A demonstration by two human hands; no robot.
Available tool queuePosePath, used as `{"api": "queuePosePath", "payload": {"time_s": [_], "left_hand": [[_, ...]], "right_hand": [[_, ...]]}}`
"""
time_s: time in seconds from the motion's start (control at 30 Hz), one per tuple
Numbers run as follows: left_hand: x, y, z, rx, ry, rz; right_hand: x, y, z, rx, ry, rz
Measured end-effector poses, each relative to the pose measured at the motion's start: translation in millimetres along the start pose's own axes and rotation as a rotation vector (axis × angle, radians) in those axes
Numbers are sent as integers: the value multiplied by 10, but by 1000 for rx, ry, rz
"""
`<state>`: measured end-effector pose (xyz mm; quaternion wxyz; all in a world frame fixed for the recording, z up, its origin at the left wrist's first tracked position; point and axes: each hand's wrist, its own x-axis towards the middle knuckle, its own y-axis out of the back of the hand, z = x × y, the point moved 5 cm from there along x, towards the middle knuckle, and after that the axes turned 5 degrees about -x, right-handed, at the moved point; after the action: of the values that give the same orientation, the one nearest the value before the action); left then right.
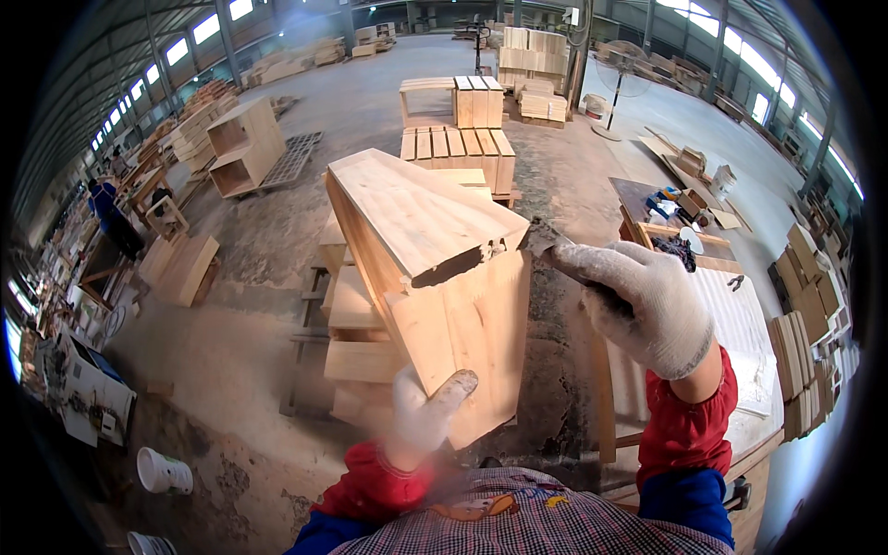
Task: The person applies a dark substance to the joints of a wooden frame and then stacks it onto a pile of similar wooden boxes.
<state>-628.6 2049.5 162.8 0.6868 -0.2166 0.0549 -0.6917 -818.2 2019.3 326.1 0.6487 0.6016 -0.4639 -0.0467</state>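
A pale wooden drawer-like box is tilted up in front of me. My left hand, in a white glove with a stained thumb, is closed round its lower left edge, thumb on the near panel. My right hand, in a dirty white glove, grips a putty knife; the forefinger stretches along the tool. The blade is at the box's right corner, smeared with dark paste. A dark patch runs along the joint between the top and near panels, with small dark spots beside it. The knife's handle is mostly hidden by my fingers.
Stacked wooden boxes stand below and left of the held one. Slatted crates lie farther ahead. To the right is a worktable with a cluttered board beyond. White buckets stand at lower left. A person is far left.
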Motion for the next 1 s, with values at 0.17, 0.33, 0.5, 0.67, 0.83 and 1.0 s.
{"api": "queuePosePath", "payload": {"time_s": [0.17,0.33,0.5,0.67,0.83,1.0], "left_hand": [[-6,-27,4,-32,-16,22],[-21,3,-20,3,-18,53],[-35,39,-10,-5,-15,49],[-23,63,-8,51,-12,19],[-20,35,13,84,-22,1],[-30,45,16,3,-18,18]], "right_hand": [[-101,-194,-106,154,9,54],[-26,-462,-74,290,43,218],[6,-337,-48,327,-9,235],[12,-315,-409,182,154,-29],[121,-287,-481,6,203,-72],[97,-91,-175,-107,190,-56]]}}
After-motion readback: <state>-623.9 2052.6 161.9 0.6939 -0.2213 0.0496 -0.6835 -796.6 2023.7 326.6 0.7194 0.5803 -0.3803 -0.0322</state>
